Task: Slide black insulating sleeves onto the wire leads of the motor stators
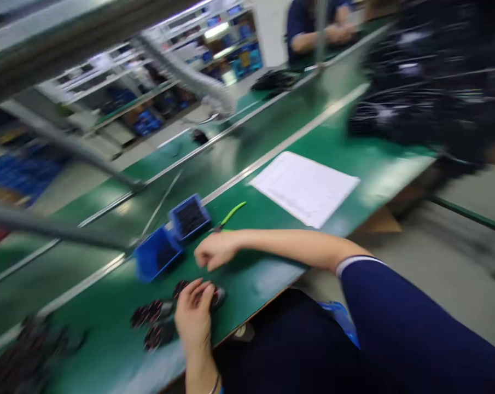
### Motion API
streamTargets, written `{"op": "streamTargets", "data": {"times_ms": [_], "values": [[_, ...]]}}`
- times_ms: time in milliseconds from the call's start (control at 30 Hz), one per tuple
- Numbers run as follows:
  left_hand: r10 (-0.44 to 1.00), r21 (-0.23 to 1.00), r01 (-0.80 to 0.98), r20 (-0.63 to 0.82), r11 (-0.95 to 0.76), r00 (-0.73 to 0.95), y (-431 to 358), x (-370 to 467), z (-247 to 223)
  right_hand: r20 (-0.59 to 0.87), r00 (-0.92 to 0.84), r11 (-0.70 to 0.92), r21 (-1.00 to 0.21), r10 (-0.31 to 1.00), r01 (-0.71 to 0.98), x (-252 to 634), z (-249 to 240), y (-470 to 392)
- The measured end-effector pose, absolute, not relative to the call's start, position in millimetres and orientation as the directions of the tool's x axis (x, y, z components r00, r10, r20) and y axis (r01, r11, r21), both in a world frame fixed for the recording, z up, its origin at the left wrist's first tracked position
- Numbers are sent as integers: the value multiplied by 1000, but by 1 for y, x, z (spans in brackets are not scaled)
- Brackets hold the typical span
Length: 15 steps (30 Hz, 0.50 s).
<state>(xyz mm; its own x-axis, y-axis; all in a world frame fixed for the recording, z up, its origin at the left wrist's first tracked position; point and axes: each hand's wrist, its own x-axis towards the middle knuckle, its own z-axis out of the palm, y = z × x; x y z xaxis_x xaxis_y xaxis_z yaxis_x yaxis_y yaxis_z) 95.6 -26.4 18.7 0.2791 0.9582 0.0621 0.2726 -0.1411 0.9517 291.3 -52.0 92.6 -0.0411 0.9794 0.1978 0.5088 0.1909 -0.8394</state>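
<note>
My left hand (194,314) is low over the green bench, its thumb and fingers closed on a small dark round part (218,296) with reddish bits. Just beyond it, my right hand (217,251) hovers with fingers curled together; whatever they pinch, if anything, is too blurred to make out. Several similar dark parts (152,313) with red edges lie left of my left hand. Pliers with bright green handles (233,212) rest behind my right hand. Two blue bins stand close by: one (151,257) with a few dark pieces, the other (190,216) fuller of small black pieces.
A white paper sheet (307,189) lies on the green bench (267,279). Black cables (419,104) are heaped at the right, and dark parts (23,361) are piled at lower left. Metal bars (67,142) cross overhead. Across the bench, another person (313,35) works.
</note>
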Motion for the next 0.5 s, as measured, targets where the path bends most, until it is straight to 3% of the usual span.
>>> {"op": "streamTargets", "data": {"times_ms": [67,233,500], "values": [[962,965,242,31,-100,272,-20,93,16,147,-215,243,-809,965,535,293,94,-38],[968,989,143,-16,-21,252,0,83,4,97,-414,337,-757,905,560,286,86,-2],[960,997,72,-28,9,279,-9,71,-2,33,-556,444,-643,830,624,256,89,20]]}}
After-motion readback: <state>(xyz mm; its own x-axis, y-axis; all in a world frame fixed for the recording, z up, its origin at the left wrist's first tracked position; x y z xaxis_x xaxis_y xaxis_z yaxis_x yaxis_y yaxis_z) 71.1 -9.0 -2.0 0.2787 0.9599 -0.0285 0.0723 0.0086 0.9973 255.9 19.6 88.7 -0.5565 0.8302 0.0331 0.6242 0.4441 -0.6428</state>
